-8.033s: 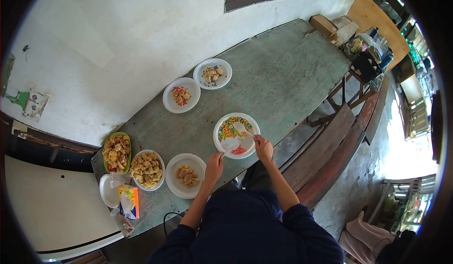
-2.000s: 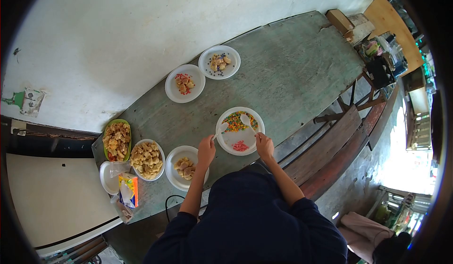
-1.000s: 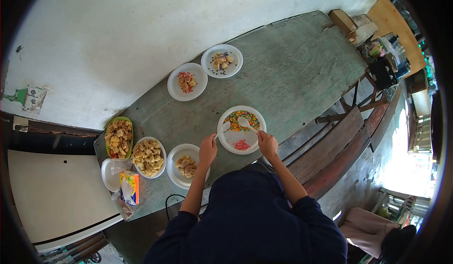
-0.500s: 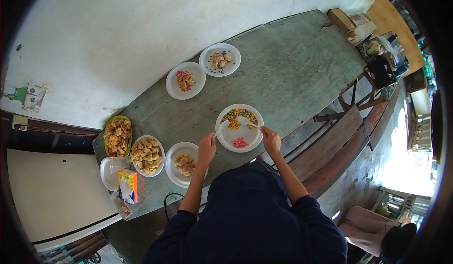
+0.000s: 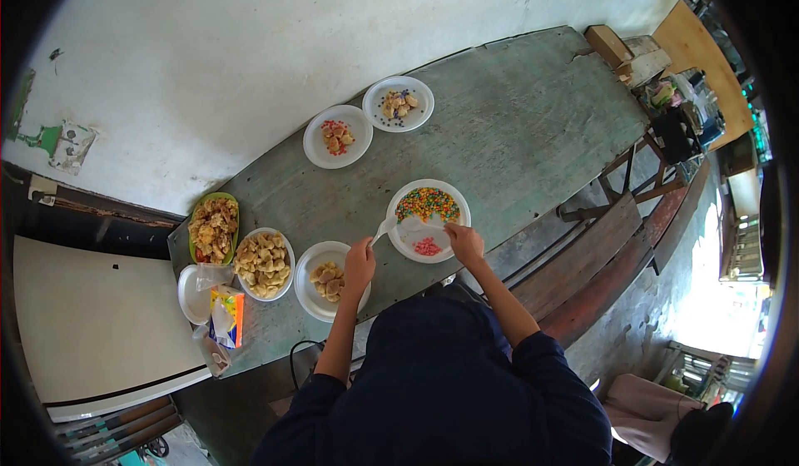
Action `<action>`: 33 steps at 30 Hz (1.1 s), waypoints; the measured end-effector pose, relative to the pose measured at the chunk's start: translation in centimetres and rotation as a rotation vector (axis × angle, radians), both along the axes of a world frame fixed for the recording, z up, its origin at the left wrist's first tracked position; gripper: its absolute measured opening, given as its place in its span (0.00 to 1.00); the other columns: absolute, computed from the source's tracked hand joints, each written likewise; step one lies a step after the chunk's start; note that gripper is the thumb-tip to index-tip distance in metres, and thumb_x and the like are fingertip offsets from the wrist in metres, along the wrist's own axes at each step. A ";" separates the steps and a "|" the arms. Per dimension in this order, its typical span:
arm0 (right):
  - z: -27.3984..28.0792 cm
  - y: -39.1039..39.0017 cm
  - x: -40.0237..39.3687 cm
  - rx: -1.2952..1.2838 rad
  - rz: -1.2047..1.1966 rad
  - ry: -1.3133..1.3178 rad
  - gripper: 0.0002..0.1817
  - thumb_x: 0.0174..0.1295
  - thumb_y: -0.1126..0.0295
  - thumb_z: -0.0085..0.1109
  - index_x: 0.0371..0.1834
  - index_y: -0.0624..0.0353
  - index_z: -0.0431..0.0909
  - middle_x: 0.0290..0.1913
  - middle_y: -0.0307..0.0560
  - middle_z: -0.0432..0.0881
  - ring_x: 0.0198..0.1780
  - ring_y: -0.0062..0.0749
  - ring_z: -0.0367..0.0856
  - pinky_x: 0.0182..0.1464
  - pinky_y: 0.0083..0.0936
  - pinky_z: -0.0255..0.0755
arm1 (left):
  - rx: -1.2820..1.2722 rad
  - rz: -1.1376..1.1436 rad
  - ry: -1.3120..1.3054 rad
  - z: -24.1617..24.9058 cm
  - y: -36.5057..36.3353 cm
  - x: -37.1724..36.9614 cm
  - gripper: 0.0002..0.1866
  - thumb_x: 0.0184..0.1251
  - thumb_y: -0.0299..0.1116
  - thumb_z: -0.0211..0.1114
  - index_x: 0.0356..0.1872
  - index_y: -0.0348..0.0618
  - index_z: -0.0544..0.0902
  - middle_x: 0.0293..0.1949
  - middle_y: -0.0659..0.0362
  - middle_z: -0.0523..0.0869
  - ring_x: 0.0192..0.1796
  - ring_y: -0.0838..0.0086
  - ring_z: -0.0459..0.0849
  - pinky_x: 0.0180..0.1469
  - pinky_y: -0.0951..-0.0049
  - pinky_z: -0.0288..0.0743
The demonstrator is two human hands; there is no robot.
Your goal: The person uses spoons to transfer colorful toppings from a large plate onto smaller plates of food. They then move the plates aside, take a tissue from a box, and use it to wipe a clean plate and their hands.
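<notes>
1. Candy plate: round, white, on the green table straight in front of the person. Clock directions take 12 o'clock as directly away from the person's body.
2. Contents: multicoloured candies lie in a broad band across the 12 o'clock side, long axis from 9 to 3. A small pink candy heap sits apart, at 6 o'clock, with bare plate between the two.
3. Left hand: closed round the handle of the left spoon, just outside the rim. From this hand the plate lies at 2 o'clock. The spoon's long axis runs between 1 and 2, its bowl at the plate's 9 o'clock edge; contact with the rim cannot be told.
4. Right hand: the nearer of the two, over the plate's 4 o'clock rim, fingers pinching the right spoon. From here the plate's centre lies toward 10. This spoon, faint against the white, points roughly to 9, across the gap between band and heap.
5. Surroundings: the snack plate stands at 8 o'clock from the candy plate, partly behind the left forearm. The red-candy plate lies between 10 and 11, the blue-candy plate between 11 and 12.
</notes>
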State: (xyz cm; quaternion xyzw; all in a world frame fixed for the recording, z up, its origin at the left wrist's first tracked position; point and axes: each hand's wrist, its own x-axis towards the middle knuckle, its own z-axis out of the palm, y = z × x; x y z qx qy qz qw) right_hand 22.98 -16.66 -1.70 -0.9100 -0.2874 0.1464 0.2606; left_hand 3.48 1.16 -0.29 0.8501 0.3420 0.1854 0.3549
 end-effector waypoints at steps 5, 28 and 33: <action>0.9 -2.1 1.7 0.031 -0.195 -0.040 0.12 0.60 0.57 0.51 0.40 0.46 0.81 0.34 0.50 0.81 0.36 0.49 0.80 0.36 0.40 0.73 | -0.028 0.013 0.024 1.2 -0.4 -0.9 0.12 0.59 0.26 0.54 0.44 0.38 0.77 0.36 0.46 0.80 0.38 0.56 0.80 0.42 0.63 0.72; 4.4 -5.5 2.5 -0.114 -0.084 -0.283 0.08 0.57 0.63 0.53 0.35 0.48 0.81 0.32 0.49 0.80 0.34 0.48 0.79 0.34 0.40 0.72 | -0.063 -0.105 0.029 2.9 -2.8 -5.0 0.11 0.60 0.25 0.53 0.44 0.38 0.77 0.37 0.47 0.79 0.40 0.54 0.78 0.43 0.63 0.70; 3.9 -4.7 0.5 0.084 -0.152 -0.237 0.08 0.58 0.62 0.53 0.36 0.49 0.81 0.32 0.48 0.80 0.35 0.49 0.79 0.34 0.40 0.71 | -0.044 -0.084 -0.006 3.1 -2.7 -6.4 0.12 0.60 0.25 0.53 0.44 0.38 0.76 0.37 0.46 0.79 0.40 0.54 0.78 0.43 0.62 0.70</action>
